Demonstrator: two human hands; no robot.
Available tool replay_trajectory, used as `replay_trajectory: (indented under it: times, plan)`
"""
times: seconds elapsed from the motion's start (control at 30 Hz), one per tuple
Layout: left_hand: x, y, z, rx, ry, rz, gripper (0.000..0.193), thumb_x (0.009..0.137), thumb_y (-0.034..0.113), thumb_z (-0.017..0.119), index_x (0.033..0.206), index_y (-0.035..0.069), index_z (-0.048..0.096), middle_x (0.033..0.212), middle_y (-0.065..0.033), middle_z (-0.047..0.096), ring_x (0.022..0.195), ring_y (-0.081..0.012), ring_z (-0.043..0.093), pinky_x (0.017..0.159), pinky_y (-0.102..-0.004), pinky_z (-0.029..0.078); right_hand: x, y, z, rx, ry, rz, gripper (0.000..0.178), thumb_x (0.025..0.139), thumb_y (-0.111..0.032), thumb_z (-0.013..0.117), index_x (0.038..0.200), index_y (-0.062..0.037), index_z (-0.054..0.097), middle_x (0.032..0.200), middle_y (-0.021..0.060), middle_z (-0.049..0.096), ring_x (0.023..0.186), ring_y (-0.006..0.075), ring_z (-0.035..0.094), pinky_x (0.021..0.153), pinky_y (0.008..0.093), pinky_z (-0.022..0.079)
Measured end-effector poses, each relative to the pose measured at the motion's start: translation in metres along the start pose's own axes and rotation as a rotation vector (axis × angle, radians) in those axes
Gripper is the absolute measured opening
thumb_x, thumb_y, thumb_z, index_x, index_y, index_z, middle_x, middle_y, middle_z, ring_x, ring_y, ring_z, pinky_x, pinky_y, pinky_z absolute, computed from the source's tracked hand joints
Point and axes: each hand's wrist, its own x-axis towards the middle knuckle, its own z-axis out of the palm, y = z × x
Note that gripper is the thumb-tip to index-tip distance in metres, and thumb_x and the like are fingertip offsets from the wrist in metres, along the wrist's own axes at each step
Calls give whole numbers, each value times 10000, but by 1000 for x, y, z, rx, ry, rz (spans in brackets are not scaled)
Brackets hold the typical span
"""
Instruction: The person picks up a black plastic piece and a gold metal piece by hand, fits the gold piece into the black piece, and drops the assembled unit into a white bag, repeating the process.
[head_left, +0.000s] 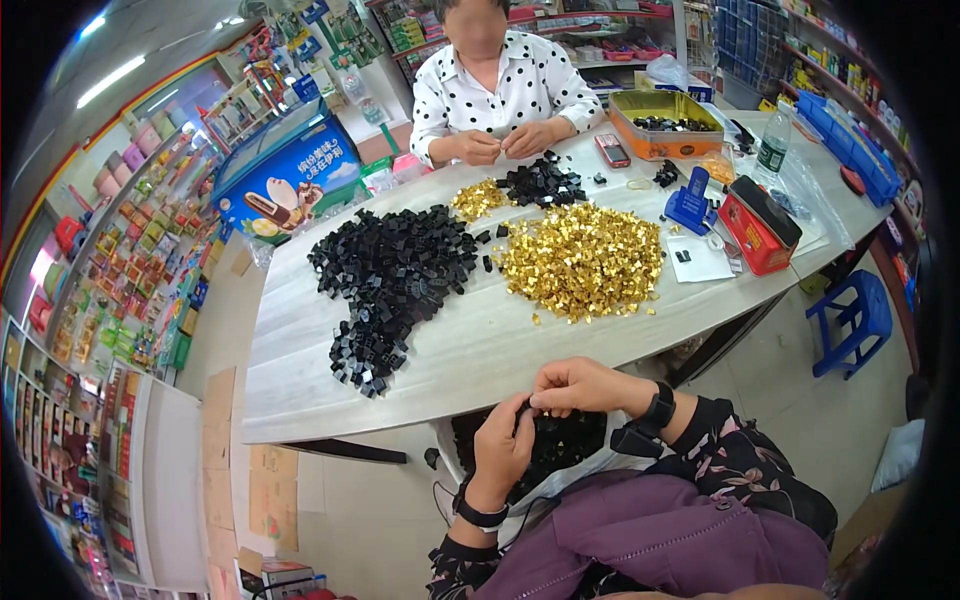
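My left hand [501, 448] and my right hand [577, 387] meet just off the table's near edge. Their fingertips are pinched around a small black piece [526, 408], mostly covered by the fingers. Below them, a white-lined container [445, 436] holds many black pieces [570, 440] with glints of gold. On the table ahead lie a heap of small black plastic pieces [390, 265] to the left and a heap of small gold metal-looking pieces [580, 262] to the right.
Across the table [470, 350] a person in a dotted shirt [510, 90] works with both hands near smaller black and gold piles. At right stand an orange tin [655, 140], a phone [612, 151], a blue tool [690, 203], a red box [757, 225], a bottle [774, 140] and a blue stool [853, 322].
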Motion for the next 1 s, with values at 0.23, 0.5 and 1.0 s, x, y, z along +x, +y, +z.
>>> replay_trajectory:
  times: [0.23,0.5,1.0]
  plan:
    - [11,-10,0,-28,65,-50,168,849,34,580,1013,-3,585,875,-141,645,639,-222,609,606,-278,482,14,-2,0,199,10,71,183,882,-229,610,879,-45,615,722,-17,586,625,49,527,571,201,442]
    - [15,-14,-11,-654,139,-384,141,886,60,561,1023,43,533,750,-11,569,506,-34,440,444,-168,334,38,-9,-48,-755,443,-168,253,820,-182,636,1021,-31,610,784,72,625,655,159,594,604,272,485]
    - [10,-8,-5,-434,107,-269,237,885,49,562,1111,12,499,796,-31,590,500,-33,440,459,-168,377,45,7,-50,-762,460,-285,143,776,-182,607,880,-86,627,796,111,603,749,280,606,663,369,489]
